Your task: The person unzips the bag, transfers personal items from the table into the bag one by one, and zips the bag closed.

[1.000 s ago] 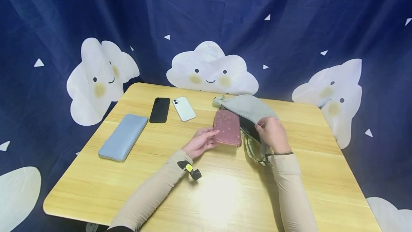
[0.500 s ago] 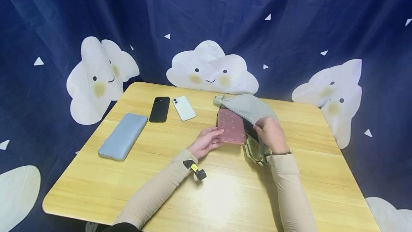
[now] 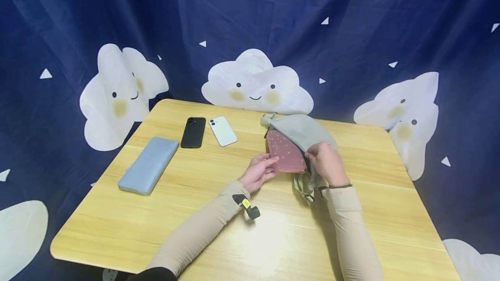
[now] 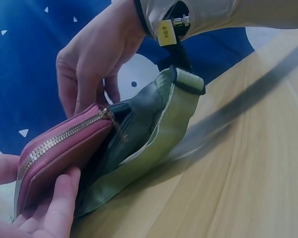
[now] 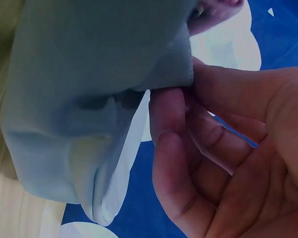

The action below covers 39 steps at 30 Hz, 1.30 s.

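My left hand (image 3: 258, 172) grips a dusty-pink zip wallet (image 3: 286, 153) by its left edge, thumb on top. Fine gold specks dot the wallet, and its gold zipper (image 4: 64, 144) shows in the left wrist view. The wallet's far right part lies inside the mouth of a grey-green waist bag (image 3: 306, 128), hidden under the bag's front panel. With thumb and fingers, my right hand (image 3: 328, 164) pinches the rim of that mouth; the right wrist view shows the bag's fabric (image 5: 99, 59) between them. A pale green strap (image 4: 159, 144) with a dark buckle hangs below the opening.
On the wooden table (image 3: 234, 237), a light-blue long wallet (image 3: 149, 165) lies at the left. A black phone (image 3: 193, 132) and a white phone (image 3: 223, 131) lie back-side up near the far edge. Behind the table hangs a navy curtain (image 3: 242, 21) with clouds.
My left hand has moved right, carrying the pink wallet further into the bag's mouth; more of its right side is covered. The right hand keeps its pinch and shifts slightly left.
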Each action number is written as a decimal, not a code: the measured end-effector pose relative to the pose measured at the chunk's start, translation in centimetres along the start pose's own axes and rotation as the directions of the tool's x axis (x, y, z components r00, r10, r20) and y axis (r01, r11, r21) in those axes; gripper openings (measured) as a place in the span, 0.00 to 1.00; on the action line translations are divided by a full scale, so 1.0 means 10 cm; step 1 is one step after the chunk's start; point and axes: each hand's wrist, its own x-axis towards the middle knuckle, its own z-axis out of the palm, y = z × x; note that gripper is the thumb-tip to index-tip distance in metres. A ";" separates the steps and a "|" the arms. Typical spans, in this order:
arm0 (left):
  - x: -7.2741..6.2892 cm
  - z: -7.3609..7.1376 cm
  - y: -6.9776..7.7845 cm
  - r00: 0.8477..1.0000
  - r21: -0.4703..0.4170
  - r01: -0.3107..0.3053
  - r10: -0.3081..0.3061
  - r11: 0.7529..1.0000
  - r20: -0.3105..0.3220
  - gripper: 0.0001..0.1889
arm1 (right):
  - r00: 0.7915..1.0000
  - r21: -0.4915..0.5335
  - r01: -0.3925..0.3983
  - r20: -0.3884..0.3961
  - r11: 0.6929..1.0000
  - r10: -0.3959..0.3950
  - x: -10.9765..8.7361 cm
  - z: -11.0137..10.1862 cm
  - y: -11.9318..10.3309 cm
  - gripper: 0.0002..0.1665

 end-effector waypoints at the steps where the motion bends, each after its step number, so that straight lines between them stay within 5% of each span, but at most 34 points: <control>1: 0.00 0.01 -0.01 1.000 -0.008 -0.002 0.002 1.000 -0.004 0.22 | 1.000 -0.002 0.002 -0.003 1.000 -0.002 0.00 0.00 0.00 0.05; 39: 0.12 0.25 -0.13 0.993 -0.082 -0.035 0.026 0.996 -0.113 0.24 | 0.999 0.013 0.032 -0.001 0.999 -0.032 0.04 0.12 -0.11 0.10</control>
